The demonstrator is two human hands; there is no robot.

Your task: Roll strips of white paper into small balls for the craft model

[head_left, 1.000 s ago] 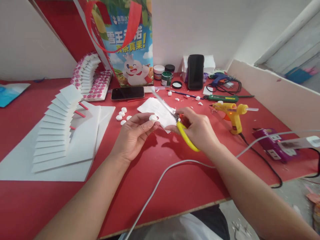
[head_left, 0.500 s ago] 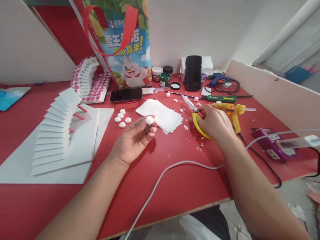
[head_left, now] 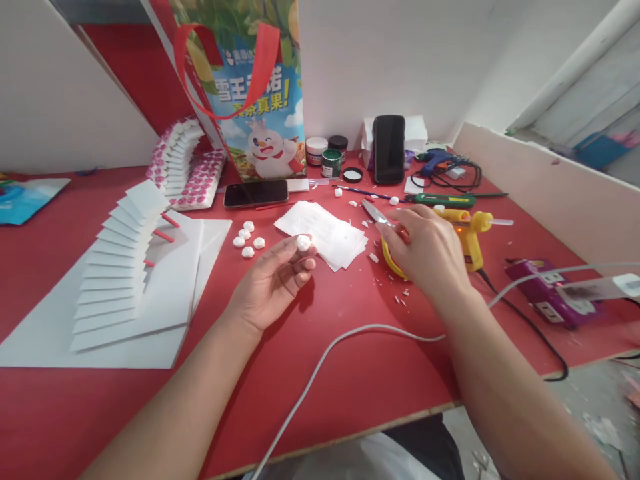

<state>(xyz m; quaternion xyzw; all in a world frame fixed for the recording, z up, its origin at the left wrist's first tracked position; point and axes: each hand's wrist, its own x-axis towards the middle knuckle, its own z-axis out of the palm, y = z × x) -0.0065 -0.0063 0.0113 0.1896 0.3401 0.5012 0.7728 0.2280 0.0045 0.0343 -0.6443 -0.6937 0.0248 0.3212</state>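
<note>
My left hand (head_left: 273, 277) is closed in a pinch on a small white rosette (head_left: 303, 243), held up over the table just before a stack of thin white sheets (head_left: 325, 230). My right hand (head_left: 427, 247) hovers over a pair of scissors (head_left: 376, 213) with yellow handles, its thumb and fingers apart. The blades point away to the left, and the hand covers part of the handles. Left of the sheets lies a group of several similar white rosettes (head_left: 259, 243). White scraps are scattered around the scissors.
A fanned white card structure (head_left: 107, 267) stands on white boards at left. A yellow glue gun (head_left: 467, 233) lies at right, near a purple box (head_left: 547, 287). A pale cable (head_left: 350, 331) crosses the front. Behind are a phone (head_left: 255, 193), paint jars (head_left: 331, 163) and a printed bag (head_left: 265, 107).
The scissors have been lowered to the table, and my right hand's fingers have loosened from the handles. My left hand still pinches the rosette. The whole view has shifted slightly.
</note>
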